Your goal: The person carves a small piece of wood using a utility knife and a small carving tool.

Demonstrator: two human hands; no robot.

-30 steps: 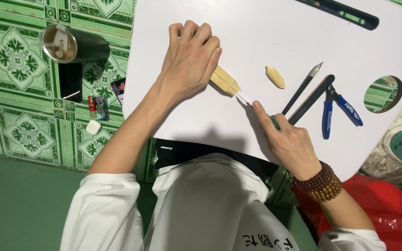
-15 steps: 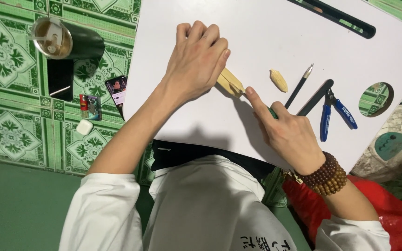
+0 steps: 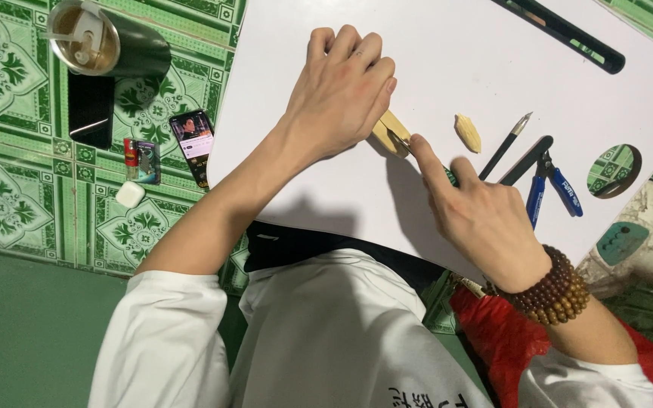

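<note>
Green patterned floor tiles (image 3: 9, 196) underneath, white board (image 3: 447, 45) laid over as work surface. Left hand (image 3: 341, 94) curled knuckles-up on the board, closed around a pale wooden piece (image 3: 391, 132), pinning it flat; only the near end of the wood showing past the fingers. Right hand (image 3: 485, 219) closed on a small carving knife (image 3: 402, 143), index finger stretched along the tool, blade tip meeting the wood just beside the left fingers. Brown bead bracelet (image 3: 553, 291) on the right wrist.

Further out on the board: a second small wooden piece (image 3: 468, 133) lying loose near the right index finger, then a dark pen-shaped tool (image 3: 505, 145), a black strip (image 3: 524, 160) and blue-handled pliers (image 3: 549, 185) touching it. Long dark bar (image 3: 568, 34) well apart at the far edge, round cut-out (image 3: 614, 170) through the board at the right.

Off the board, on the tiles: dark cup with a drink (image 3: 96, 45), black phone (image 3: 90, 109), second phone with lit screen (image 3: 193, 143), small red item (image 3: 130, 155), white eraser-like block (image 3: 130, 195).

Likely trouble: blade very close to the left fingers, so a slip off hard grain could run straight into them. Too much push could also split the thin wood, or skid it out from under the hand.
</note>
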